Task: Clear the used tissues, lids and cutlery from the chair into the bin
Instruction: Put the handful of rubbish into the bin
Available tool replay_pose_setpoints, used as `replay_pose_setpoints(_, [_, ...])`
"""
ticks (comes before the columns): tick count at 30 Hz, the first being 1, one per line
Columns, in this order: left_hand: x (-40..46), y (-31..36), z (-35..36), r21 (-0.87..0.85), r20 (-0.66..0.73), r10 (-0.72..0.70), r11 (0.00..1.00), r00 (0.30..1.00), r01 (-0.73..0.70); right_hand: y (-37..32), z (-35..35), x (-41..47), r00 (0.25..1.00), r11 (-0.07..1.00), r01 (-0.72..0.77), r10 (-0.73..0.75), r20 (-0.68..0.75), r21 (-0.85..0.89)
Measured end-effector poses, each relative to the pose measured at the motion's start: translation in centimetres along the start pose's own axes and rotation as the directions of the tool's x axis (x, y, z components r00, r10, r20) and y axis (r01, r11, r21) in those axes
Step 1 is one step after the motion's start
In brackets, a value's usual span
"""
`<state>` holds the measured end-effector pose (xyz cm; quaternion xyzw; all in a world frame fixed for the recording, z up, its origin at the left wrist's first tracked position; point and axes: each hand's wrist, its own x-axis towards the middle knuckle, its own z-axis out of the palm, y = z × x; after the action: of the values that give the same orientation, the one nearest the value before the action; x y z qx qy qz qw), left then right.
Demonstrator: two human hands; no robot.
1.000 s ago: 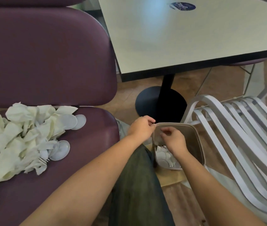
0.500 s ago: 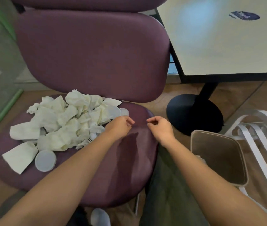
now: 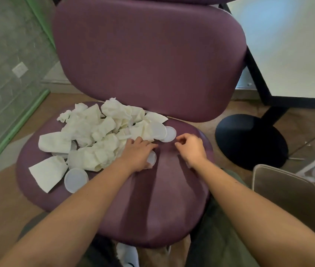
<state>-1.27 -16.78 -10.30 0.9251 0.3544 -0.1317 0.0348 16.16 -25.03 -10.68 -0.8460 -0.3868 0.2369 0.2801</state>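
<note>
Purple padded chair [image 3: 152, 199] fills the view, wooden floor around it, pale tabletop [image 3: 291, 47] at upper right; versus half a second ago the view has swung left and down, chair now centred, bin [image 3: 287, 195] now at the right edge and partly cut off; both hands have moved further onto the seat toward the pile; left hand [image 3: 138, 154], earlier hovering at the pile's edge, now lies palm down on the near right edge of the used tissues [image 3: 99, 135], fingers spread and reaching in, grip released; a small round lid [image 3: 151, 158] peeks out from under its thumb side, touching; right hand [image 3: 190, 146] hovers just above the seat, right of the left one, fingers loosely curled with thumb and forefinger near each other, nothing seen between them, so grip slack and empty; it sits just beside another lid [image 3: 169, 134] at the pile's right rim, not touching; one more white lid [image 3: 75, 180] lies at the pile's front, beside a flat napkin [image 3: 47, 173]; cutlery not distinguishable, likely buried or too small; bin's inside not visible from this angle; forearms cut off at bottom frame.
</note>
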Motion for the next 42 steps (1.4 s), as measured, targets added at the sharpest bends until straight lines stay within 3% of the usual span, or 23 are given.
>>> replay_pose_setpoints(5, [0.3,-1.2,0.6,-0.024,-0.028,0.006,1.000,1.000,-0.006,-0.7,0.7,2.2,1.000,0.988,0.014,-0.015,-0.007,-0.151])
replay_pose_setpoints(14, [0.9,-1.8,0.3,-0.132,-0.035,0.005,0.991,0.999,-0.010,-2.6,2.6,5.2,0.983,0.935,-0.001,0.067,0.174,-0.354])
replay_pose_setpoints(18, [1.1,-2.1,-0.1,-0.183,-0.034,0.005,0.983,0.999,-0.011,-3.2,2.9,5.8,0.981,0.922,-0.022,0.094,0.169,-0.387])
replay_pose_setpoints(22, [0.9,-2.3,-0.3,-0.220,-0.040,0.010,0.975,0.999,-0.019,-3.5,2.4,5.3,0.978,0.945,-0.087,0.142,0.156,-0.317])
replay_pose_setpoints(30, [0.0,-1.0,-1.0,-0.245,-0.046,0.030,0.969,0.998,-0.040,-2.2,0.5,2.5,0.928,0.974,-0.222,0.228,0.294,-0.055])
replay_pose_setpoints(33, [-0.3,-0.2,-1.4,-0.229,-0.061,0.036,0.972,0.997,-0.049,-0.9,-0.4,1.5,0.946,0.975,-0.220,0.220,0.236,-0.026])
replay_pose_setpoints(39, [-0.7,1.2,-2.5,-0.247,-0.053,0.047,0.967,0.997,-0.059,1.5,-2.5,-1.3,0.976,0.946,-0.216,0.202,0.081,0.242])
replay_pose_setpoints(42, [-0.6,2.6,-2.9,-0.343,-0.048,0.039,0.938,0.998,-0.053,2.4,-3.7,-2.7,0.975,0.908,-0.219,0.214,0.053,0.358])
